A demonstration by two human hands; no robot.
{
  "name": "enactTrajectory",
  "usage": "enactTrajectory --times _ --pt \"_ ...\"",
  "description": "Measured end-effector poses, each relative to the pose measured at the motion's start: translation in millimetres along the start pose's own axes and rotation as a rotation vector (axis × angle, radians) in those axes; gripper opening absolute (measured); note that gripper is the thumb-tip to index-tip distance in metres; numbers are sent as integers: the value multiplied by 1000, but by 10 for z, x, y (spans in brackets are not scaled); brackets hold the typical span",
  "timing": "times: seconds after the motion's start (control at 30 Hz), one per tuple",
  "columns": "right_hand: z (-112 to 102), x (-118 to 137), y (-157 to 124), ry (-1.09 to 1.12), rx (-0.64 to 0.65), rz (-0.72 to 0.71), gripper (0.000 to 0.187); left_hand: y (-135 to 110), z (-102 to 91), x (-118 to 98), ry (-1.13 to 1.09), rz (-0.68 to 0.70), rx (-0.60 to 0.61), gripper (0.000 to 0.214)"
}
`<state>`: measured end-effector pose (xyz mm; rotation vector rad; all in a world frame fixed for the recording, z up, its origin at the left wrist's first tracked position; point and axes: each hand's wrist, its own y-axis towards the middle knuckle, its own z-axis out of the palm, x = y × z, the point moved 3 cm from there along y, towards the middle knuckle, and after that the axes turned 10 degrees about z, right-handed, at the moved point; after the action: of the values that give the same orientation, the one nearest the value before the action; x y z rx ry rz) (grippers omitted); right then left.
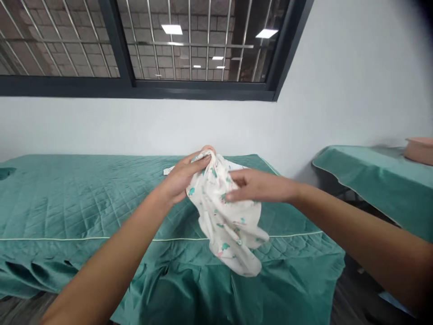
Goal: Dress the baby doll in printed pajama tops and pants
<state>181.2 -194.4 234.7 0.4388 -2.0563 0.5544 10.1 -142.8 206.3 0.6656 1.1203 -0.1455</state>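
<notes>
Left hand (186, 175) fingers pinch printed white cloth (221, 225) by its bunched top, over green bed (84, 198). Right hand (259, 185): fingers spread, contact unclear. Cloth could slip if pinch loosens, or tangle from loose folds.

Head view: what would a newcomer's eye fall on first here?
Probably the white patterned cloth in the middle, bunched at its top in the left hand, with the right hand, fingers parted, at its right side. Next, the green quilted cover spreading behind and below it, then the dark-framed, barred window along the top.
</notes>
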Motion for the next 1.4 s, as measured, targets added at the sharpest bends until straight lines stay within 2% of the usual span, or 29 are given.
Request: enactTrajectory --times 0.07,0.17,0.3,0.33,0.4,0.5,0.57,0.63,0.77,0.83,0.9,1.0,1.1,1.17,1.2,1.27,1.33,1.4 --pt "-1 -148 74 -10 71 56 32 7 -29 151 22 -78 18 46" --pt "-76 -275 178 143 -95 -6 26 -15 -72 301 125 -150 125 53" --pt "-172 -358 235 348 -276 -112 26 -53 -136 425 275 -279 288 46" --pt "-190 -373 238 370 -298 -120 28 -43 -154 443 265 -298 277 44" --pt "-195 -403 248 361 -264 -87 31 17 -185 454 179 -250 166 42" --pt "-121 -448 287 227 -59 35 34 139 -197 475 39 -126 -20 42" --pt "-83 -476 329 152 0 89 36 196 -169 532 -4 -133 -28 47" --pt "-102 -490 379 190 -78 75 37 212 -144 599 -29 -169 4 54" --pt "-216 -519 454 464 -286 -29 31 134 -146 669 -1 -202 107 56" --pt "-236 -558 482 549 -314 -23 30 74 -160 681 40 -245 176 53" --pt "-216 -607 504 620 -314 -10 32 39 -198 687 41 -269 159 52" --pt "-94 -677 525 667 -182 46 38 50 -287 710 -47 -225 4 46" --pt "89 -712 537 523 94 120 41 87 -360 791 -101 -208 -96 41" --pt "149 -721 559 435 140 129 39 101 -392 856 -126 -221 -148 38" --pt "147 -722 581 425 98 125 37 98 -399 883 -142 -234 -163 38" --pt "91 -715 634 485 -69 96 35 73 -391 909 -167 -267 -146 39" --pt "6 -704 676 625 -233 37 32 21 -354 898 -173 -333 -46 43" --pt "-61 -712 701 760 -313 -8 32 -43 -306 866 -169 -432 101 50"
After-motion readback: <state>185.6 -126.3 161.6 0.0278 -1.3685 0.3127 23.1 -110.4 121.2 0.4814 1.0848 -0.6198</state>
